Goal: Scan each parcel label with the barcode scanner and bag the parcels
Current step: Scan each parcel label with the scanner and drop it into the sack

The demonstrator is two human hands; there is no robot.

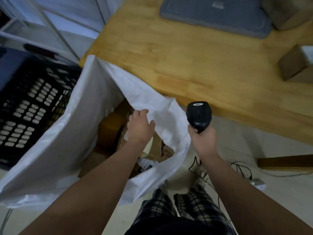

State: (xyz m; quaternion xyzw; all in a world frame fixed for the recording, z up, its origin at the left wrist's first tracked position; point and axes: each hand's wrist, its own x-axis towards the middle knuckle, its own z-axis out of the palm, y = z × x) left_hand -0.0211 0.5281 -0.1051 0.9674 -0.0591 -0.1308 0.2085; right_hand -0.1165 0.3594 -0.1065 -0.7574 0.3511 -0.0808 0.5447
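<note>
Checked trousers point(186, 206) are seen at the very bottom, with two bare arms reaching out above them. Thin black cables point(240, 168) lie on the pale floor by the feet.

The right hand point(202, 140) is wrapped tight round the handle of the black barcode scanner point(199, 116). The scanner's fat head is held up, just in front of the table edge.

The left hand point(139, 128) is held over the open mouth of the big white bag point(76, 141). Its fingers are a little bent and lie against a folded flap of the bag. Whether the flap is pinched cannot be told.

The bag is stood on the floor, between the legs and a black crate point(33, 102) full of holes. Its far rim is close by the table corner. Brown parcels point(110, 126) are piled inside the bag, under the left hand. White labels can be seen on some of them, but nothing on them can be read.

Past the bag, a wooden table point(186, 56) is spread across the view. One brown box point(294, 68) with a white patch on top is set near its right edge. Farther back, a grey mat point(216, 16) is laid flat on the wood. Just beside it, at the corner, a far box point(291, 12) is seen. White shelf bars point(50, 26) are seen behind the crate.
</note>
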